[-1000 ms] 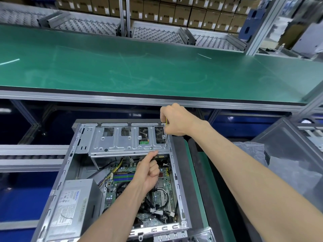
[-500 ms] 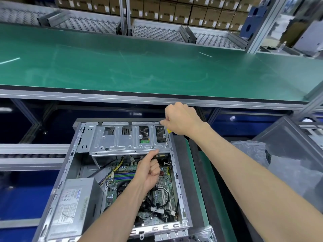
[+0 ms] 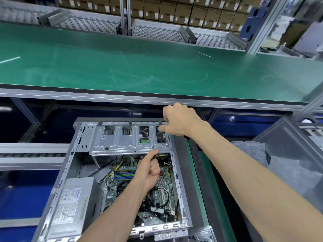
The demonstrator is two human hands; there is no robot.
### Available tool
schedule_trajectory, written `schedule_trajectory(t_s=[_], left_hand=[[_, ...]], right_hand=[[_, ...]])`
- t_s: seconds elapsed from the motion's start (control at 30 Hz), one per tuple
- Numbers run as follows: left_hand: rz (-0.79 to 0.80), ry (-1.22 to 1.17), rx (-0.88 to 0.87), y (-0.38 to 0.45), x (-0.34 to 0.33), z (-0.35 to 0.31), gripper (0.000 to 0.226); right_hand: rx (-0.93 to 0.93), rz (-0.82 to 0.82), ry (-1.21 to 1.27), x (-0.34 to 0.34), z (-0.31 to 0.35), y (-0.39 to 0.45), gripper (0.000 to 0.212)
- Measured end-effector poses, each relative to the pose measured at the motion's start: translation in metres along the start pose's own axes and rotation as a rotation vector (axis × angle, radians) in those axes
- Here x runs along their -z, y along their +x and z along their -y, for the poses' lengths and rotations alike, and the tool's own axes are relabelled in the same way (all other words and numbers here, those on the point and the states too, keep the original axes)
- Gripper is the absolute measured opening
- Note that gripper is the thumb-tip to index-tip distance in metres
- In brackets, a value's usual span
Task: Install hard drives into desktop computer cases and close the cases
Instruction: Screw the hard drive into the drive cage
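right hand [image 3: 180,120] — grips screwdriver [image 3: 167,139], tip at drive cage [image 3: 122,142] right near corner | left hand [image 3: 148,169] — fist, thumb touching cage's near edge | case [image 3: 57,182] open

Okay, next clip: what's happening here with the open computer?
A person is working on an open computer case lying below a green workbench. The right hand grips a screwdriver, its tip set down at the right corner of the metal drive bracket. The left hand is fisted, thumb pressed up against the bracket's front edge, seemingly steadying it. The side panel is off, so the case is not closed yet.
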State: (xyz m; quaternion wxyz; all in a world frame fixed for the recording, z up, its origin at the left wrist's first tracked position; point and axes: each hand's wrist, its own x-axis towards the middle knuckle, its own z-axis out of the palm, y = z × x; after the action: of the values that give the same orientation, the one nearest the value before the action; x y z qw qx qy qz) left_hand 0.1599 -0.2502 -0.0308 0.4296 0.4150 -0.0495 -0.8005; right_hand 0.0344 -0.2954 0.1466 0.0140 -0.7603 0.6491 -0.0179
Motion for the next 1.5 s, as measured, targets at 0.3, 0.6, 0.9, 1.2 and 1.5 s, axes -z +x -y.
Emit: schedule_trajectory(t_s=[0.3, 0.6, 0.9, 1.2, 1.5], left_hand=[[0.004, -0.006, 0.003, 0.0, 0.0, 0.0, 0.018], [0.0, -0.01, 0.007, -0.001, 0.0, 0.0, 0.017], [0.023, -0.011, 0.009, -0.002, -0.001, 0.0, 0.033], [-0.02, -0.016, 0.027, -0.007, -0.002, -0.003, 0.02], [-0.3, 0.333, -0.228, -0.039, 0.004, -0.013, 0.026]], right_hand=[[-0.096, -0.036, 0.048, -0.005, -0.004, -0.004, 0.023], [-0.042, 0.014, 0.081, -0.001, 0.002, -0.001, 0.014], [-0.058, 0.069, 0.143, 0.004, 0.007, -0.003, 0.03], [-0.157, -0.009, 0.138, 0.002, 0.004, -0.004, 0.01], [-0.382, -0.117, 0.755, 0.015, -0.024, -0.039, 0.008]])
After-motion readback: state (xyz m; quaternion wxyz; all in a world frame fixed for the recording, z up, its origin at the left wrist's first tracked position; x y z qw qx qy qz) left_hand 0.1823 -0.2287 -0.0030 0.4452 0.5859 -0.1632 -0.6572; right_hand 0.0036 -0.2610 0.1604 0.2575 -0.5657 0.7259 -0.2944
